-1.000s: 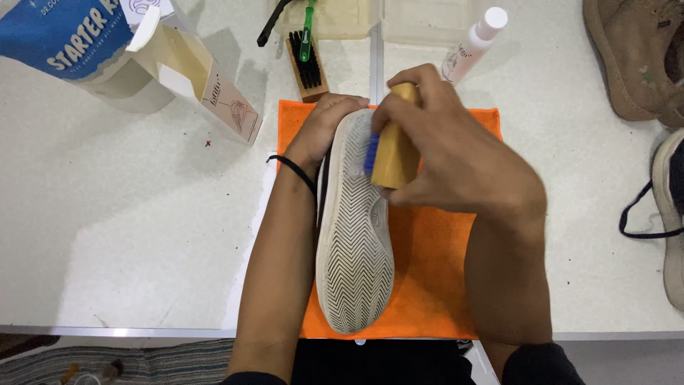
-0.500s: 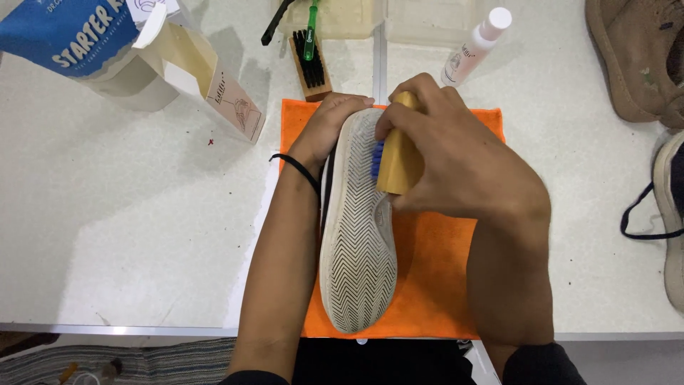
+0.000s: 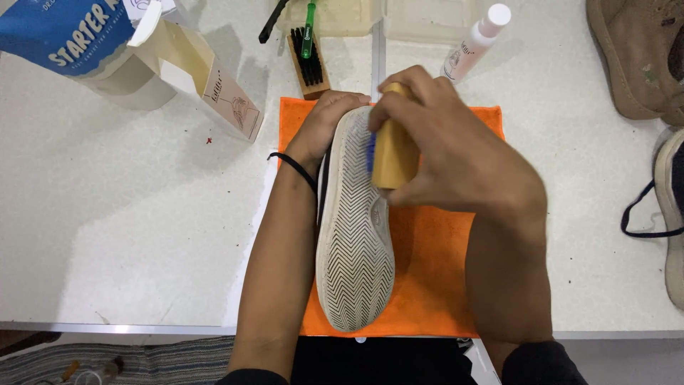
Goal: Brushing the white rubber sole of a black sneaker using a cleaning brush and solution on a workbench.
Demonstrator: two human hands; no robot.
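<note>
- I see the shoe (image 3: 354, 235) lying sole-up in the middle of the orange cloth (image 3: 427, 278), toe pointing away from me.
- My left hand (image 3: 329, 125) wraps the toe end, fingers curled closed over it, steadying it on the cloth.
- My right hand (image 3: 456, 153) is clamped shut around the wooden brush (image 3: 394, 153), whose blue bristles press the sole's right edge near the toe.
- I judge the shoe light, its rubber sole stiff and grippy; the sides look like the best hold.
- The brush seems rigid and easy to pinch across its block.
- Beyond the cloth lie a second brush (image 3: 308, 60) and a white bottle (image 3: 474, 43).
</note>
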